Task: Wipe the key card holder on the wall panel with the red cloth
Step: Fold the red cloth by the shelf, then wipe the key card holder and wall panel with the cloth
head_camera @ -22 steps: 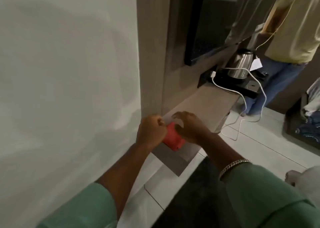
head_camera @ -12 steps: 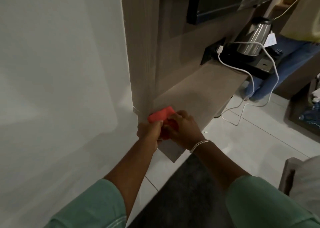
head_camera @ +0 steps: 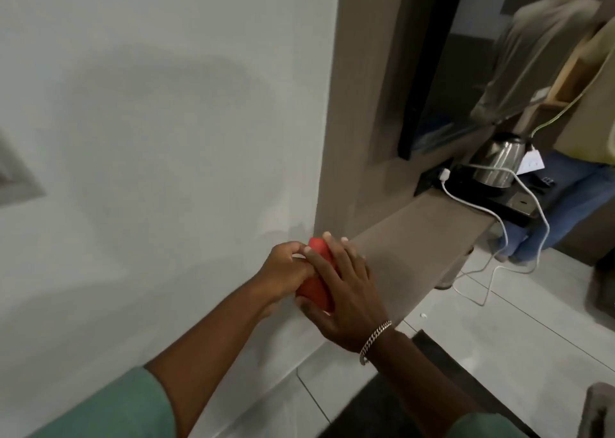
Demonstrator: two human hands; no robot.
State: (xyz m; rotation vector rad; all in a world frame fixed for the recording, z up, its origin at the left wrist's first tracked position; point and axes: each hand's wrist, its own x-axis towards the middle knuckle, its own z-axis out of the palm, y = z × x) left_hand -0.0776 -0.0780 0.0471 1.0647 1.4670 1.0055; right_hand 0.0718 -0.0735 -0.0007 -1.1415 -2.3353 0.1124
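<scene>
Grip: both hands closed on one red cloth point(head_camera: 317, 276), folded into a thick pad. The right hand point(head_camera: 342, 299) lies over its right face with fingers spread flat along it and thumb tucked beneath the lower end. The left hand point(head_camera: 288, 271) pinches the upper left edge between thumb and curled fingers. Neither hand is free.

Cloth: long axis runs from lower left up toward the top right, its upper end clear of the fingertips. It is held in the air, close to the near corner of the worktop point(head_camera: 416, 234); whether it touches that corner cannot be told.

Left of the grip: a plain pale wall point(head_camera: 166, 121), near the left hand. At the far left edge of view, well apart from the grip and higher, a pale square plate point(head_camera: 18, 178) is set in the wall, cropped by the frame. It may be the wall panel with the key card holder, but this is too cut off to confirm, and no card slot is visible.

Judgement: if that plate is the target, it lies up and to the left of the grip, the left hand being nearer. The cloth would have to travel across the bare wall before any wiping begins. Wiping not yet started.

Right of the grip: the wood-toned worktop, running away to a steel kettle point(head_camera: 497, 163) on a dark tray, with a white cable point(head_camera: 499, 219) hanging to the tiled floor point(head_camera: 499, 331).

Beyond: another person's legs point(head_camera: 565, 201) beside the kettle.
</scene>
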